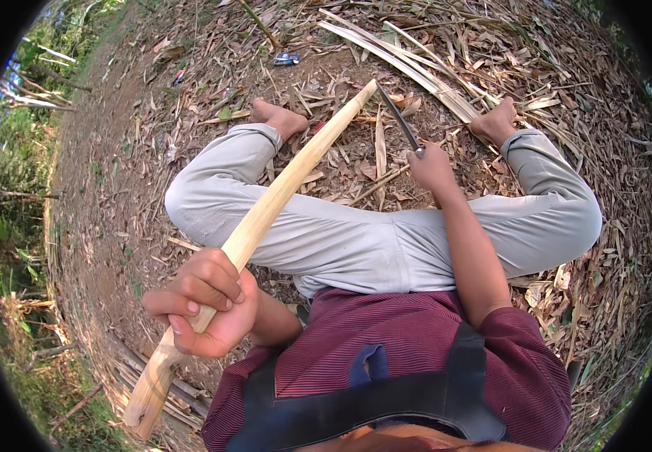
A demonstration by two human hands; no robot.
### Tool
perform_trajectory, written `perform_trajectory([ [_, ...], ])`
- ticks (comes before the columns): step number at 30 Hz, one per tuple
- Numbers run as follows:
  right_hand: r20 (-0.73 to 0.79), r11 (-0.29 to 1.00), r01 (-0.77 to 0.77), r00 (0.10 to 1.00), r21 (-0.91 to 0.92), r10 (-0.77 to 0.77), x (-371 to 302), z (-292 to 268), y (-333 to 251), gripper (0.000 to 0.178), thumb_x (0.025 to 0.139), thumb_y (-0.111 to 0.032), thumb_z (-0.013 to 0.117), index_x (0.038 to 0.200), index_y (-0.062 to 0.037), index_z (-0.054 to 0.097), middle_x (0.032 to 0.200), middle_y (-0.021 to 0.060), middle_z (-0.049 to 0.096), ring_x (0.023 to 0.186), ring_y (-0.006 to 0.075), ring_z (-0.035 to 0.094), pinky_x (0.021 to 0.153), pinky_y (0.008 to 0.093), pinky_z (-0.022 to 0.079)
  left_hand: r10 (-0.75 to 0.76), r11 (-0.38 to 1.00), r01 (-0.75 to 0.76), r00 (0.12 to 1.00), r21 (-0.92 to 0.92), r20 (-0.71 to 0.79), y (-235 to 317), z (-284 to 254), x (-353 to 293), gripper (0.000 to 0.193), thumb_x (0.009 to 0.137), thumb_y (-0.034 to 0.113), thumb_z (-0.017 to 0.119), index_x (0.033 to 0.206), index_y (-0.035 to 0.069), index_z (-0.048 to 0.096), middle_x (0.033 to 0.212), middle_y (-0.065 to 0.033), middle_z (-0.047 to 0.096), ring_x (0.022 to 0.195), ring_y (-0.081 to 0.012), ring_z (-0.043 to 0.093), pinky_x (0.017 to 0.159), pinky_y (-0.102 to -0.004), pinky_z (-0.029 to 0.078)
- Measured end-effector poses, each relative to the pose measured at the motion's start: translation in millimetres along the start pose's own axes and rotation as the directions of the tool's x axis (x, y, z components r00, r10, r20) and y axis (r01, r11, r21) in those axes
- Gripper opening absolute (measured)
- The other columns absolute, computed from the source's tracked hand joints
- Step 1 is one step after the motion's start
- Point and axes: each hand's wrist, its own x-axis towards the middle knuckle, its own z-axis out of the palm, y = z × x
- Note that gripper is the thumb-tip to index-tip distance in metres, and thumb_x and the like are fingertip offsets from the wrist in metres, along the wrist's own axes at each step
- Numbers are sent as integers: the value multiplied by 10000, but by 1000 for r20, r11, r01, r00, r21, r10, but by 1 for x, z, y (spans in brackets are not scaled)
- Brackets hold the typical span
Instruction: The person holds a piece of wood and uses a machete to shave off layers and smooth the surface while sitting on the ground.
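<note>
Bright daylight, blackened fisheye rim

Smooth wooden stick (288,184), metal blade (397,115), matt cloth trousers (341,237)

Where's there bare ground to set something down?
Barest: lightly littered brown soil left of the grey-trousered left knee; a patch beside the small blue packet. Crowded: around long, pale split strips by the bare right foot.

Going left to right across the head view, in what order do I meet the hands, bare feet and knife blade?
Left hand → left bare foot → knife blade → right hand → right bare foot.
</note>
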Motion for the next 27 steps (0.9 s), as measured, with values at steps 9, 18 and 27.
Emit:
perform_trajectory([
  [9, -10, 960, 241, 970, 144, -242, -23, 5, -16, 227, 850, -177, 675, 916, 38, 642, 728, 214, 657, 669, 385, 644, 655, 453, 500, -54, 997, 49, 996, -64, -74, -12, -12, 37, 389, 1004, 422, 361, 824, 80, 407, 444, -8, 341, 314, -90, 267, 348, -231, 200],
  [18, -56, 956, 223, 975, 192, -216, -32, 13, -47, 193, 845, -167, 665, 911, 11, 630, 733, 192, 647, 682, 355, 644, 668, 441, 502, -11, 983, -2, 998, -185, -68, -70, 9, 127, 866, 795, 909, 306, 779, 75, 540, 452, 26, 316, 330, -68, 242, 328, -214, 184],
  [27, -142, 880, 164, 984, 445, -111, -15, 80, -67, 269, 811, -118, 642, 1009, 51, 571, 786, 215, 645, 738, 380, 652, 715, 466, 505, -188, 962, 218, 965, -163, 181, -105, 53, 202, 849, 823, 891, 270, 730, 77, 494, 418, 30, 262, 302, -73, 195, 297, -224, 161],
])
